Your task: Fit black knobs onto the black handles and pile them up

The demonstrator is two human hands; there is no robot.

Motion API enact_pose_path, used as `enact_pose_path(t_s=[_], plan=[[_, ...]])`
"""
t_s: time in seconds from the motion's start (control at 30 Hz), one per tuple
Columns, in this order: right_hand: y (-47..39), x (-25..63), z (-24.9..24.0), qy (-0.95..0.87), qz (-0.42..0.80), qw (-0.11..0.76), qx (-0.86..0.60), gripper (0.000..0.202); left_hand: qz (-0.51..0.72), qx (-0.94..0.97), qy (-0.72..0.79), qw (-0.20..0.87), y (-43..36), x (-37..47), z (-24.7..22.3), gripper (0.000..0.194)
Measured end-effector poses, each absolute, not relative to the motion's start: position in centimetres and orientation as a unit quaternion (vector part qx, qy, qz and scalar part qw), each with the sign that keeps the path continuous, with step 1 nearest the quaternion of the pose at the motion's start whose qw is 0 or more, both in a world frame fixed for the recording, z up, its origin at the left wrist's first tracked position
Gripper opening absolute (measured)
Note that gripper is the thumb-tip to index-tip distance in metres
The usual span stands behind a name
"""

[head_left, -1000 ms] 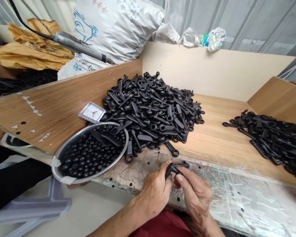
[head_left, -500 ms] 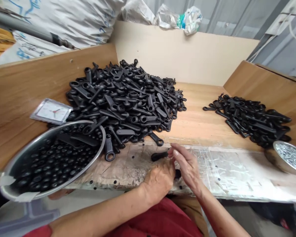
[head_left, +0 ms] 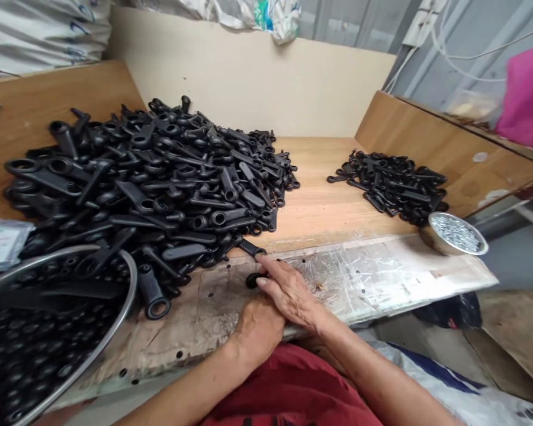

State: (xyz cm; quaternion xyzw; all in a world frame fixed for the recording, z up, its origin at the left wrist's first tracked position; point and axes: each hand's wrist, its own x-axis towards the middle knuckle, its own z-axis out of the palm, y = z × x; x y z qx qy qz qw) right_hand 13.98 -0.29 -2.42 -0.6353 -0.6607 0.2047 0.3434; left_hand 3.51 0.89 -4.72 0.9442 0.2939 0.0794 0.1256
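"So, what's left?"
"Probably the big heap (head_left: 173, 177) — small pile (head_left: 395, 186) may be done."
"And the grip?"
"Left hand (head_left: 260, 328), right hand (head_left: 291, 294) — can't tell; a black piece (head_left: 252, 280) shows beside them, over the worktop (head_left: 342, 275)."

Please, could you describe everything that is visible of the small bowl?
The small bowl is round, with a shiny, pale rim and a darker, brownish wall; it looks like metal. It stands mouth up on the front strip of the bench, near its right end, filled with tiny silvery pieces. The smaller heap of black parts lies behind, to its left; whether they touch is unclear. The left hand and right hand are away from it.
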Motion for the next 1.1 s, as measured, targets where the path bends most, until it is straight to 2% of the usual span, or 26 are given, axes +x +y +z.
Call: enact_pose_path(t_s=[0.17,0.27,0.37,0.5,0.7,0.93,1.1], plan=[[-2.4,15.0,-1.3,-0.736,0.178,0.317,-0.572,0.023,0.067,0.922,0.361,0.123,1.8,1.9,-3.5,0.023],[-4.2,16.0,-0.6,-0.756,0.22,0.278,-0.551,0.022,0.073,0.897,0.398,0.18,2.0,1.0,-2.9,0.024],[-5.3,17.9,-0.2,-0.743,0.244,0.28,-0.557,0.023,0.164,0.891,0.371,0.204,2.0,0.7,-2.7,0.029],[-4.7,23.2,-0.6,-0.657,0.186,0.322,-0.655,0.022,0.313,0.892,0.312,0.09,2.8,0.4,-3.8,0.048],[-0.3,34.1,-1.4,-0.451,-0.011,0.358,-0.817,0.021,0.257,0.901,0.348,-0.038,3.5,0.0,-7.5,0.048],[7.6,43.3,0.2,-0.309,-0.125,0.343,-0.878,0.037,0.243,0.899,0.357,-0.079,4.0,0.0,-8.4,0.05],[12.8,47.2,0.2,-0.311,-0.134,0.306,-0.89,0.064,0.194,0.908,0.365,-0.073,4.2,-0.7,-9.0,0.057]])
